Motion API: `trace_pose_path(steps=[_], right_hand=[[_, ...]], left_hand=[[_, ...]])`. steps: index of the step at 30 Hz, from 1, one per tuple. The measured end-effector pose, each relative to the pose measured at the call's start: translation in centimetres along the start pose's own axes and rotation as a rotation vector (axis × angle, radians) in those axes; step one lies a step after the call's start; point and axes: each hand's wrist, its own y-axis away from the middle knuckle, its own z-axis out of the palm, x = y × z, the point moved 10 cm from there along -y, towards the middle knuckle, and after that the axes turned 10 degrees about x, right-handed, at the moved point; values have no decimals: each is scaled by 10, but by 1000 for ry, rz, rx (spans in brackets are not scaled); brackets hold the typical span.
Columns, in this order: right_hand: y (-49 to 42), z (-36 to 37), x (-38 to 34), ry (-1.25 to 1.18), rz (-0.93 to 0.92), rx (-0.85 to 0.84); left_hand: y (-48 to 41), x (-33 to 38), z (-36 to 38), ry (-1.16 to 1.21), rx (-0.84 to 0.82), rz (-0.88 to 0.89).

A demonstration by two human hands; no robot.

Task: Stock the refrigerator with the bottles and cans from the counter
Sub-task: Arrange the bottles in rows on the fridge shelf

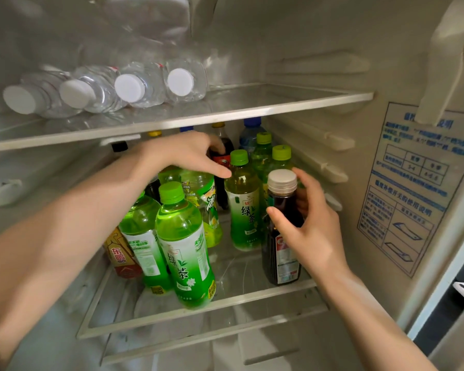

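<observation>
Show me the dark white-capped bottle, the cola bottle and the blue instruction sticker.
dark white-capped bottle (282, 253): head view, label.
cola bottle (228, 146): head view, shoulder.
blue instruction sticker (413, 188): head view, centre.

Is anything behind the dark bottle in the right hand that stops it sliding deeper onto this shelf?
Yes. Green-capped tea bottles stand directly behind the dark bottle that the right hand grips, filling the back right. Bare glass shelf shows only to its left, at the front.
</observation>
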Motion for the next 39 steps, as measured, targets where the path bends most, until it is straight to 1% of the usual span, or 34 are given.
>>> trace_pose_path(steps=[2, 7, 13, 18, 25, 30, 39], right_hand=[[1, 0, 0, -8, 1, 3], [2, -1, -1, -13, -3, 19], [3, 0, 0, -18, 9, 12], [3, 0, 1, -29, 18, 14], [3, 0, 3, -44, 30, 21], [3, 1, 2, -45, 30, 22], [4, 1, 0, -51, 16, 30]], left_hand=[[-6, 18, 2, 44, 25, 46], [-21, 40, 25, -89, -90, 85], [-33, 30, 23, -154, -123, 97], [-48, 12, 26, -231, -125, 25], [-59, -4, 26, -231, -95, -23], [-61, -7, 24, -184, -64, -13], [-62, -9, 26, -147, -59, -15]])
